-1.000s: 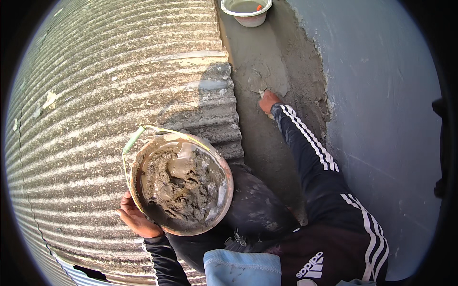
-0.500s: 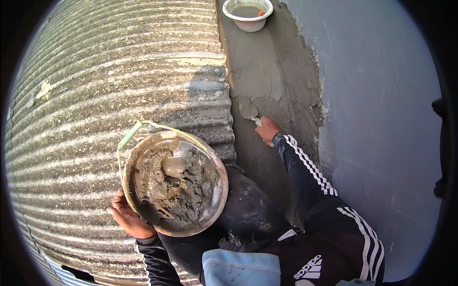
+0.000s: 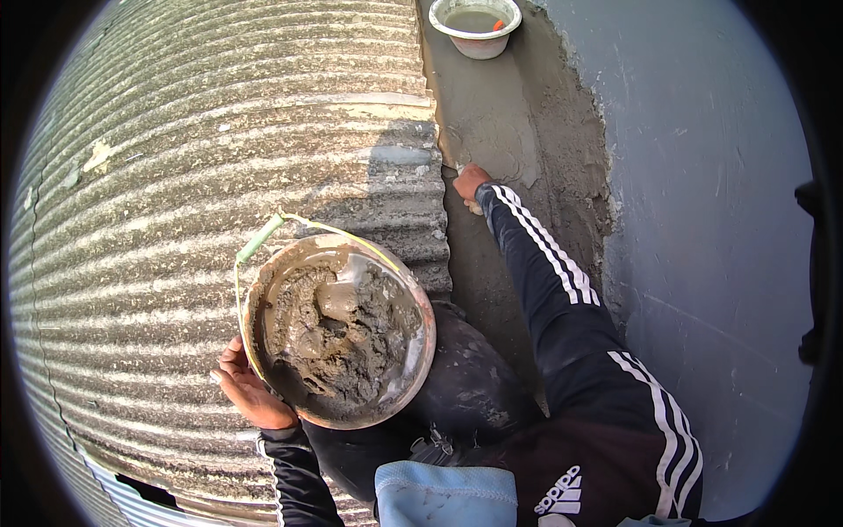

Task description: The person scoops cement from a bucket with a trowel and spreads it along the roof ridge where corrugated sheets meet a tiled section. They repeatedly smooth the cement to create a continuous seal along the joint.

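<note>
Left hand (image 3: 255, 395): fingers part-bent at the outer side of the bucket (image 3: 428, 338); whether they grip it, I cannot tell. Corrugated sheeting (image 3: 149, 263): weathered grey, ridged, spreading under that side. Bucket: round, streaked, with wire handle and green grip (image 3: 260, 237), beside the person's dark-clothed leg (image 3: 479, 356). Mortar (image 3: 307, 338): wet, lumpy, inside the bucket. Right hand (image 3: 471, 182): closed around a trowel (image 3: 475, 209), mostly hidden, near the sheeting's edge. Cement strip (image 3: 470, 255): partly smoothed, between sheeting and wall. Basin (image 3: 479, 48): pale-rimmed, grey liquid, orange piece (image 3: 498, 25) within, standing on the strip beyond the right hand. Wall (image 3: 702, 220): blue-grey, far right.
</note>
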Tool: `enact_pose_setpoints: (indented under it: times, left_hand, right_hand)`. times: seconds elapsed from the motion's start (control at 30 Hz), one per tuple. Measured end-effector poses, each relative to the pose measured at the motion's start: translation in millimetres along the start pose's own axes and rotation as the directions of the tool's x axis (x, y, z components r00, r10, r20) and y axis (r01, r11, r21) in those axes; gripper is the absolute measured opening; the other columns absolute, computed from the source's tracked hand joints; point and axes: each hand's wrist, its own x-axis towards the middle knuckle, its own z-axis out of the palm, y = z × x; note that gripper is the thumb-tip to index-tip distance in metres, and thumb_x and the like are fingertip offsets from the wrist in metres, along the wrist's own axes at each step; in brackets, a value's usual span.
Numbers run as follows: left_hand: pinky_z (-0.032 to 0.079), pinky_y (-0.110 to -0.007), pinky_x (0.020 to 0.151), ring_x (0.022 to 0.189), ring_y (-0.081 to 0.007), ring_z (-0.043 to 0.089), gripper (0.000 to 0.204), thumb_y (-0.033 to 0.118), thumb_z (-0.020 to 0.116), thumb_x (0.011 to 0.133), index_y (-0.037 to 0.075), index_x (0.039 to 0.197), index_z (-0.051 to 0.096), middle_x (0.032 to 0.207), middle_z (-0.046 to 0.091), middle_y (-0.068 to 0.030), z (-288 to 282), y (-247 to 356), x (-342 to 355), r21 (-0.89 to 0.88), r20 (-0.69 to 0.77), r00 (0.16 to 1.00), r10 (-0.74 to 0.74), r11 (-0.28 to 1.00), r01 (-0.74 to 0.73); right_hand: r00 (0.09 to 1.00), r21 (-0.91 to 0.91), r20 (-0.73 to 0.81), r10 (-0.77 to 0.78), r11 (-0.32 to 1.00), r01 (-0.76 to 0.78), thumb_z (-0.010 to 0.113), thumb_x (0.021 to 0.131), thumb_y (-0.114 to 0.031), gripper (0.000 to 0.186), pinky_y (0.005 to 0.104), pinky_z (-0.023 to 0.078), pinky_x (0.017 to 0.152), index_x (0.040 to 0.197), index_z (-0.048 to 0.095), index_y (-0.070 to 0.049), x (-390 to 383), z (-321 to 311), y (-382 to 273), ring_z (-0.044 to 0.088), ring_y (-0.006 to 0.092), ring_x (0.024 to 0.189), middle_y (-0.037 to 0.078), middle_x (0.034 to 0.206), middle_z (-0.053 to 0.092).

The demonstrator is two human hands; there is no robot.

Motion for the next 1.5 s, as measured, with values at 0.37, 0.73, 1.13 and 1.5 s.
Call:
enact_pose_setpoints:
  times: [0.37,0.73,1.13,1.5]
  left_hand:
    - [0.048,-0.038,0.101,0.109,-0.0224,0.063,0.067,0.058,0.030,0.113,-0.002,0.123,0.059,0.117,0.066,-0.0140,1.7,0.3,0.9,0.061,-0.034,0.999,0.000,0.998,0.002]
    - [0.047,-0.037,0.099,0.106,-0.0200,0.061,0.068,0.054,0.030,0.115,-0.005,0.123,0.062,0.115,0.067,-0.0141,-5.4,3.9,-0.3,0.076,-0.029,0.999,-0.037,0.996,0.039]
    - [0.045,-0.038,0.101,0.107,-0.0222,0.061,0.073,0.060,0.028,0.112,-0.003,0.121,0.063,0.113,0.066,-0.0132,-12.1,-1.5,-0.1,-0.100,-0.007,1.000,0.004,0.995,-0.004]
    - [0.044,-0.038,0.106,0.115,-0.0218,0.057,0.069,0.057,0.031,0.113,-0.003,0.135,0.055,0.126,0.059,-0.0139,-19.4,-2.8,-20.8,-0.087,-0.007,0.999,-0.041,0.995,0.040]
  right_hand:
    - [0.999,0.621,0.045,0.006,0.783,-0.033,0.073,0.094,-0.017,0.026,0.0366,0.052,0.048,0.101,0.053,-0.003,-268.2,-74.9,3.2,0.063,0.0170,0.053,0.009,0.080,0.064]
    - [0.637,0.393,0.250,-0.729,0.678,0.622,0.066,0.100,-0.022,0.030,0.0456,0.050,0.070,0.119,0.058,0.001,-415.9,-157.1,-169.2,0.065,0.0418,0.077,0.024,0.082,0.064]
    - [0.634,0.414,0.590,-0.501,0.861,0.296,0.062,0.106,-0.028,0.026,0.0376,0.049,0.051,0.107,0.057,-0.002,-454.2,-86.1,-194.2,0.065,0.0223,0.057,0.011,0.072,0.063]
    - [0.320,0.700,0.713,-0.623,0.656,-0.282,0.059,0.106,-0.028,0.034,0.0246,0.046,0.046,0.116,0.063,0.005,-403.9,-95.9,-147.2,0.057,0.0084,0.052,0.007,0.075,0.064]
